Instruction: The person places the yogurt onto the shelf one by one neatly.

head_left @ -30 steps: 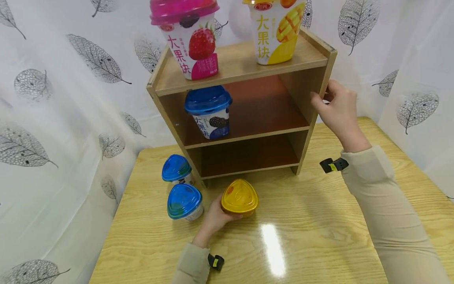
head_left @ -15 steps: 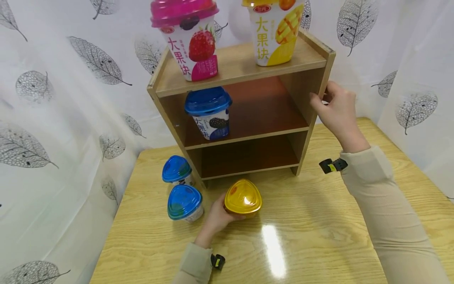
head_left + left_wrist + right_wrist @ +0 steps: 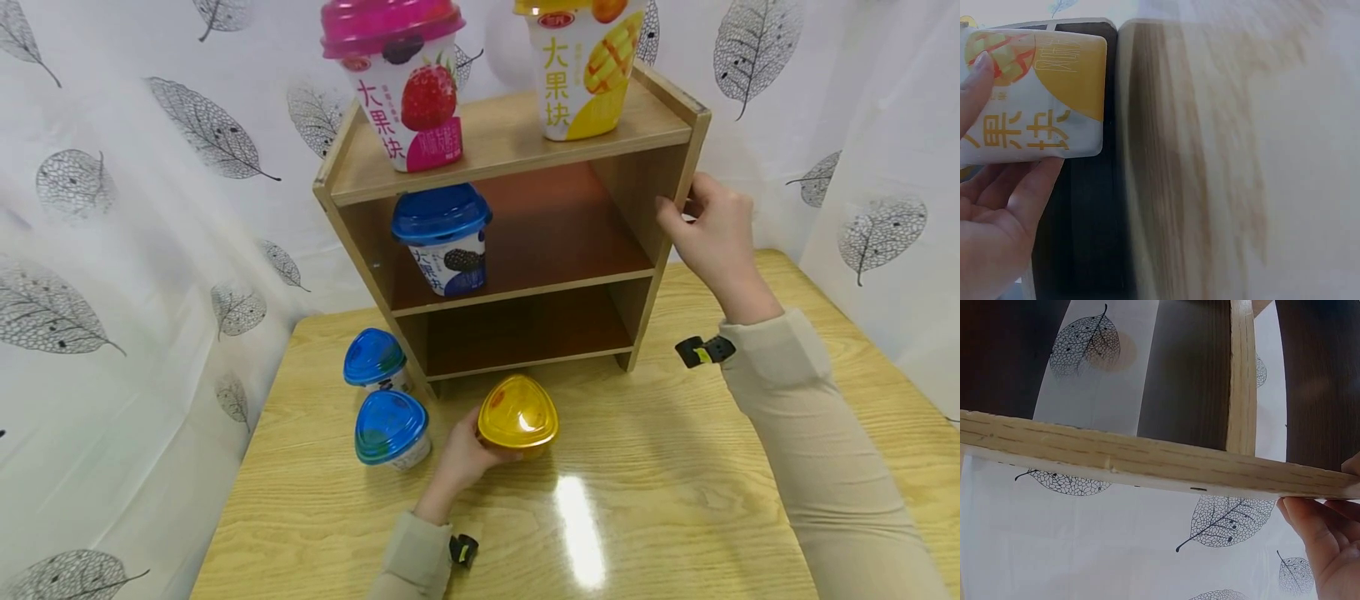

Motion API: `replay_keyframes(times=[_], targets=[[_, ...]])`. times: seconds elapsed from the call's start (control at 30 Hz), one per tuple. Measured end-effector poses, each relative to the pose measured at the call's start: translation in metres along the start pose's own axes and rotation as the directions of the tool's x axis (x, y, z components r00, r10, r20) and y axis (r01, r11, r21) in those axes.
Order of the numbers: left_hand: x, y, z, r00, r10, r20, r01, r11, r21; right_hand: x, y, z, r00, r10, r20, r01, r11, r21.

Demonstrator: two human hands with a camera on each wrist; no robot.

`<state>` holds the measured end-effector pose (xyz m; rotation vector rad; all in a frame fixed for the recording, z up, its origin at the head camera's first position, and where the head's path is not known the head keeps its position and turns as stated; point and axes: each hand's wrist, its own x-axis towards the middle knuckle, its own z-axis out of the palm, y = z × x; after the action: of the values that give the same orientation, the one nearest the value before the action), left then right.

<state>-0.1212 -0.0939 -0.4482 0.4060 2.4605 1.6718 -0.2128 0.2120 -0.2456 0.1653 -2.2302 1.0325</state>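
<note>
My left hand point(image 3: 467, 454) grips a yogurt cup with a yellow lid point(image 3: 519, 414) in front of the shelf's bottom opening. In the left wrist view the thumb lies across the front of this yogurt cup point(image 3: 1054, 94) and the fingers curl beneath it. My right hand point(image 3: 712, 233) pinches the right side panel of the small wooden shelf point(image 3: 551, 287), thumb on the front and fingers behind. The right wrist view shows those fingers point(image 3: 1325, 540) at the panel's edge. A blue-lidded yogurt cup point(image 3: 444, 242) stands on the middle shelf, at its left.
On the shelf's top stand a pink-lidded cup point(image 3: 405, 92) and a yellow-lidded mango cup point(image 3: 585, 71). Two blue-lidded cups, a rear one point(image 3: 375, 358) and a front one point(image 3: 392, 429), sit left of the shelf on the wooden table point(image 3: 660, 517). A leaf-patterned curtain point(image 3: 150, 208) hangs behind.
My left hand has shifted slightly to the right with the yellow-lidded yogurt cup, whose lid looks a little larger now. My right hand keeps its hold on the shelf.
</note>
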Motion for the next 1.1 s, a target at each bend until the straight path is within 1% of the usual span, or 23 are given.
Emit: replay_keyframes(times=[0.27, 0.5, 0.6, 0.7, 0.87, 1.1], targets=[[0.001, 0.004, 0.001, 1.0, 0.027, 0.0, -0.027, 1.0, -0.001, 0.0, 0.0, 0.0, 1.0, 0.004, 0.005, -0.004, 1.0, 0.003], [0.002, 0.011, 0.001, 1.0, 0.014, 0.001, -0.014, 1.0, -0.007, -0.001, 0.0, 0.0, 1.0, 0.008, 0.01, -0.008, 1.0, 0.001], [0.003, 0.015, 0.002, 1.0, 0.019, -0.004, -0.019, 1.0, -0.003, -0.001, -0.001, 0.0, 1.0, 0.01, 0.011, -0.01, 1.0, 0.0], [0.005, 0.018, 0.003, 1.0, 0.017, -0.002, -0.017, 1.0, -0.016, -0.001, -0.001, 0.0, 1.0, 0.011, 0.013, -0.011, 1.0, -0.003], [0.008, 0.027, 0.005, 1.0, 0.026, 0.003, -0.026, 0.999, -0.043, -0.001, -0.001, 0.0, 1.0, 0.014, 0.016, -0.014, 1.0, 0.0], [0.013, 0.046, 0.006, 0.999, 0.044, 0.002, -0.044, 0.996, -0.074, -0.001, -0.001, 0.0, 1.0, 0.014, 0.017, -0.014, 1.0, 0.002]])
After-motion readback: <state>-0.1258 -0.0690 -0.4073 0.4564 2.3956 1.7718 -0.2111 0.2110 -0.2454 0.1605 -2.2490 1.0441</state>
